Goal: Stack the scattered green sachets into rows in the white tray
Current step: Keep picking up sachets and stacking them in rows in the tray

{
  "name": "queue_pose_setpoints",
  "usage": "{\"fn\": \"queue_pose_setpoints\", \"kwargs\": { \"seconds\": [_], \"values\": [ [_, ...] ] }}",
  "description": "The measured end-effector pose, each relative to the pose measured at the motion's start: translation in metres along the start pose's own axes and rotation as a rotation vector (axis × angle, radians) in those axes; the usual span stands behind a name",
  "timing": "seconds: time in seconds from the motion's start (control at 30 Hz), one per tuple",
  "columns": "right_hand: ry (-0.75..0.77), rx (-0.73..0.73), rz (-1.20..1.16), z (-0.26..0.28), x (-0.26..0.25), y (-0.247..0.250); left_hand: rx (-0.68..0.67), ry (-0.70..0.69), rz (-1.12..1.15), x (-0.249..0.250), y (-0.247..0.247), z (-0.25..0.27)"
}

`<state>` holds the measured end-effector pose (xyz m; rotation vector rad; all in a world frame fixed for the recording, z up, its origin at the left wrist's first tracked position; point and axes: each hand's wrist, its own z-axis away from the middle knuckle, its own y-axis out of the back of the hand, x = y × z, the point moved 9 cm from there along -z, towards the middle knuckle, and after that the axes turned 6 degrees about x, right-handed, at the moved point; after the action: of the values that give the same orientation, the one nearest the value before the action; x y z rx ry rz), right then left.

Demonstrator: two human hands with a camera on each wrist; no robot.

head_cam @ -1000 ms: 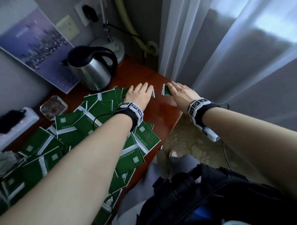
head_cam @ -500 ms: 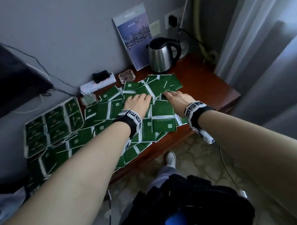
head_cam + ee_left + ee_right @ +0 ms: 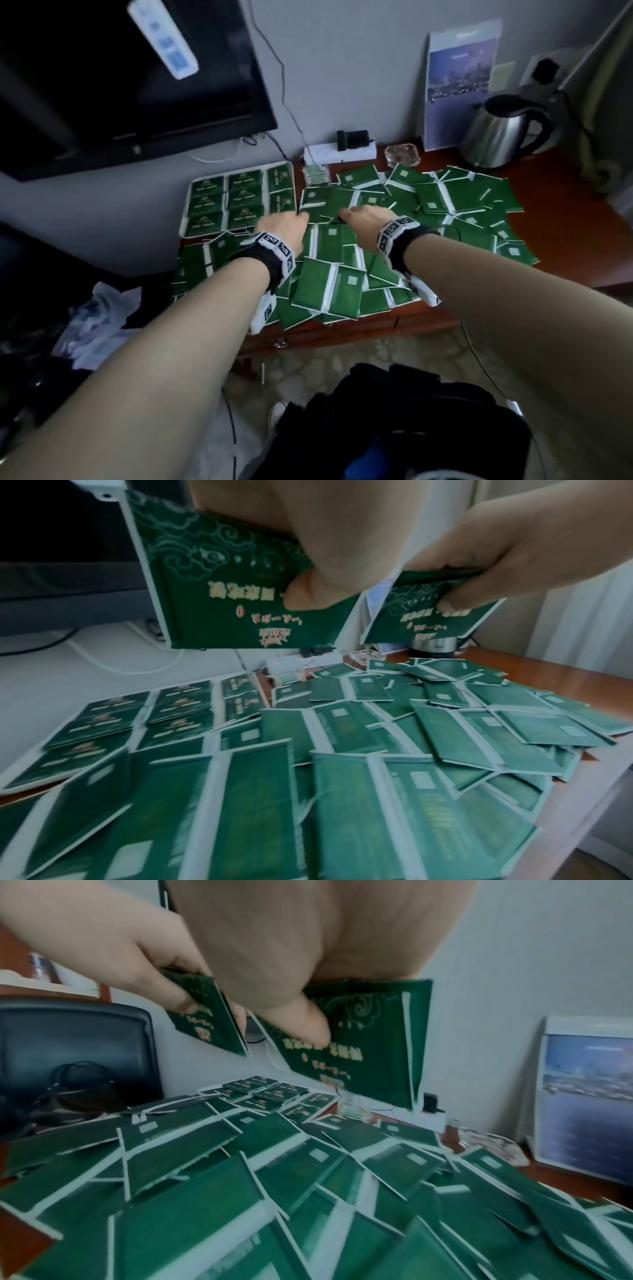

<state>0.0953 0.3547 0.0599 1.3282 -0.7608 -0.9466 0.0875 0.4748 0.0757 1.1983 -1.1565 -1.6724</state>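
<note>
Green sachets (image 3: 342, 291) mostly lie scattered over the bench (image 3: 565, 246), only some stacked in rows in the white tray (image 3: 187, 205), while the left hand (image 3: 282, 228) and right hand (image 3: 368, 221) each pinch one sachet above the heap.

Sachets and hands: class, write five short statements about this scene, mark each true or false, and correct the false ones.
1. The left hand holds a green sachet. True.
2. The right hand holds nothing. False: it grips its own sachet.
3. The white tray already holds rows of sachets. True.
4. The kettle stands left of the tray. False: it stands at the far right.
5. The loose sachets lie in neat rows on the desk. False: they overlap in a scattered heap.
</note>
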Motion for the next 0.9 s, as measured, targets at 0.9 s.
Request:
{"fn": "queue_pose_setpoints", "kwargs": {
  "seconds": [0.9],
  "values": [
    [-0.093,-0.236,0.022,-0.241,-0.229,-0.054,-0.196,0.044,0.194,-0.336,-0.179,-0.021]
  ]
}}
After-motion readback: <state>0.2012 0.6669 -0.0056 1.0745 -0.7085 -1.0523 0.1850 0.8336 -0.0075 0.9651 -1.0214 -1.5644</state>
